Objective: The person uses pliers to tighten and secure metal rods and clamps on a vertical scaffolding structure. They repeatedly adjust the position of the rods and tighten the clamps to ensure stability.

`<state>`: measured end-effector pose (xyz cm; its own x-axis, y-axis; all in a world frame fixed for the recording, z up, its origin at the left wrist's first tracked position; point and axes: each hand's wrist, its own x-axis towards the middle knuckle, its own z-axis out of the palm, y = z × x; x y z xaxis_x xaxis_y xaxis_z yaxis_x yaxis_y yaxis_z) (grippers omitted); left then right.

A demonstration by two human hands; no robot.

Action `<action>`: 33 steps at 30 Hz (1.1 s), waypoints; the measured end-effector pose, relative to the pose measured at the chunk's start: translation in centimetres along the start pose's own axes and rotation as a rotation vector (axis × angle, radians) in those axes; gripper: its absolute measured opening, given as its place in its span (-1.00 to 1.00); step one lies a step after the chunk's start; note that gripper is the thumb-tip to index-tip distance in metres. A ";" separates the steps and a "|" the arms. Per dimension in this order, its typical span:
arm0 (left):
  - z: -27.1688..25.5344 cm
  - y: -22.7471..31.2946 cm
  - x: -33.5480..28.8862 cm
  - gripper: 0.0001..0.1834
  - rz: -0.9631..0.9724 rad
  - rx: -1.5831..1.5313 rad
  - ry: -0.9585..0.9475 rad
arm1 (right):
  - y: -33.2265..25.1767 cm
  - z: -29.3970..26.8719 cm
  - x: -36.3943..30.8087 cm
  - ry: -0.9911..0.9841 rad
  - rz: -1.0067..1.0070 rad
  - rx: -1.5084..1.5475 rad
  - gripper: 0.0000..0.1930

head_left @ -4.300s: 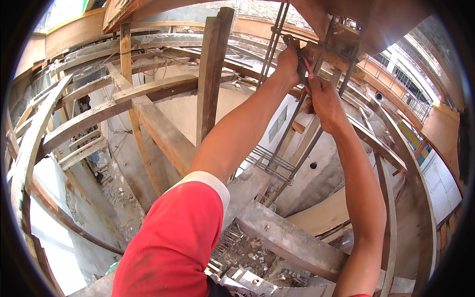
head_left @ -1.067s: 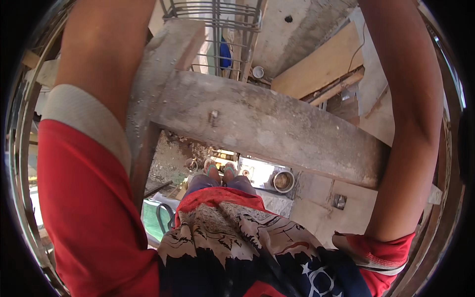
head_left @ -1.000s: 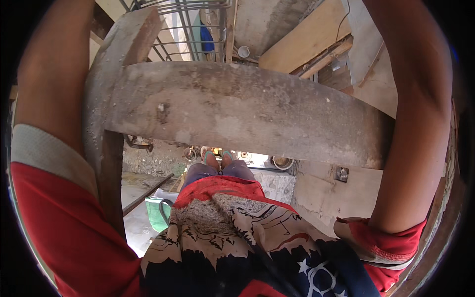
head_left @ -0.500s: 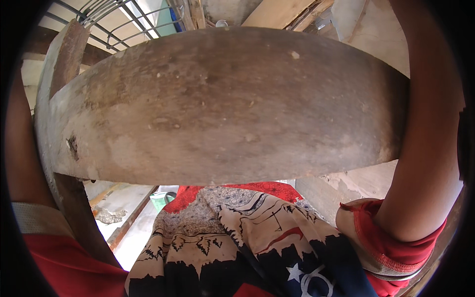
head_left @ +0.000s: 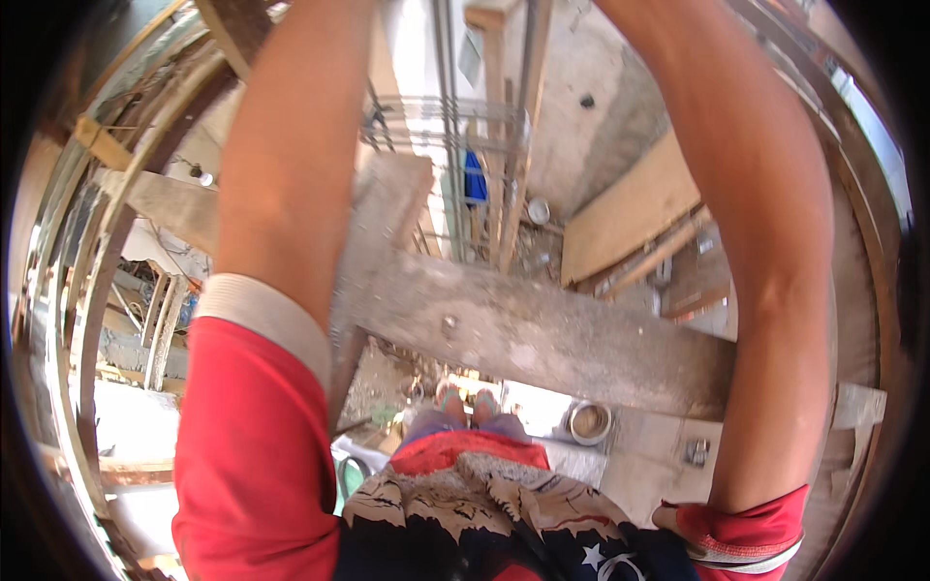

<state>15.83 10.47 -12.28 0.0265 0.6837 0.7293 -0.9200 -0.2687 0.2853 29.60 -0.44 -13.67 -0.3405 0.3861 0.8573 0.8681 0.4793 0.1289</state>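
My left forearm (head_left: 286,165) and right forearm (head_left: 765,194) both reach up past the top edge, so neither hand shows. What they hold or touch, if anything, is hidden. Between the arms, a broad weathered wooden beam (head_left: 542,334) crosses at chest height, sloping down toward the right. Near its left end it meets another piece of timber (head_left: 387,198) beside my left arm. Behind the beam stands a cage of thin steel bars (head_left: 450,116).
Far below, my feet (head_left: 465,395) stand near a round bucket (head_left: 589,423). A wooden board (head_left: 635,208) leans beyond the beam, with a white container (head_left: 539,210) near it. Long timbers (head_left: 92,320) run along the left; more framing (head_left: 857,416) is at the right.
Both arms have swung up and forward, and the hands remain out of sight. The beam, which filled the view close up, now appears lower and farther off, showing the floor and feet.
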 end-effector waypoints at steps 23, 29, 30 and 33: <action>6.4 1.9 0.3 -0.63 -0.101 -0.303 0.101 | -3.7 -5.5 2.8 -0.086 0.134 -0.044 -0.49; 6.0 0.8 -0.2 -0.72 -0.120 -0.131 0.055 | -1.4 -4.6 2.1 0.097 -0.059 -0.184 -0.68; 6.4 1.1 0.1 -0.69 -0.068 -0.034 0.070 | -1.6 -4.6 2.3 0.120 -0.080 -0.222 -0.69; 4.2 0.7 1.8 -0.60 -0.103 -0.123 -0.008 | -2.6 -4.8 1.8 0.160 -0.146 -0.324 -0.72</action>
<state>16.93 8.66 -8.16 0.1258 0.6975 0.7054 -0.9532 -0.1120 0.2808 28.43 -4.81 -10.12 -0.4302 0.1919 0.8821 0.8926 0.2365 0.3839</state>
